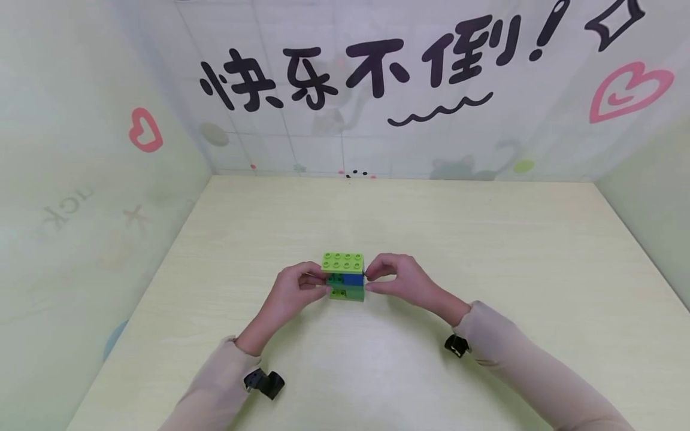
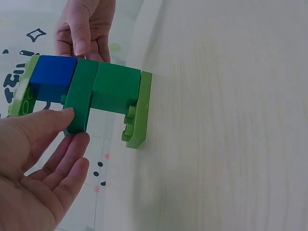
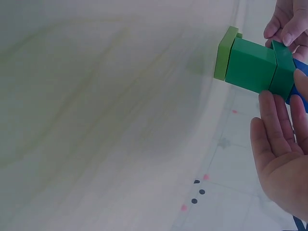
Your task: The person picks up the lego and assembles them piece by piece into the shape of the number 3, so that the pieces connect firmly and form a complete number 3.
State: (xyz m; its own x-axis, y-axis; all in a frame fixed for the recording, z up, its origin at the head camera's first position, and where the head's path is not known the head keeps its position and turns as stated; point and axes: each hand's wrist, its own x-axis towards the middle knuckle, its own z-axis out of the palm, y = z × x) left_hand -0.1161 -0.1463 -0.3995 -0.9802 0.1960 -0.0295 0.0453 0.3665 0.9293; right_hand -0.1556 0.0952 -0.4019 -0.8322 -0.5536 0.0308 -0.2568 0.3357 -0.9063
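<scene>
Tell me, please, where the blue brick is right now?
In the head view the blue brick sits near the table's middle, inside the small stack under the light green plate, between the left hand and right hand.

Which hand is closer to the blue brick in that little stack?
Right. The right hand pinches the stack beside the blue brick; the left hand holds the far side, by the green bricks.
</scene>
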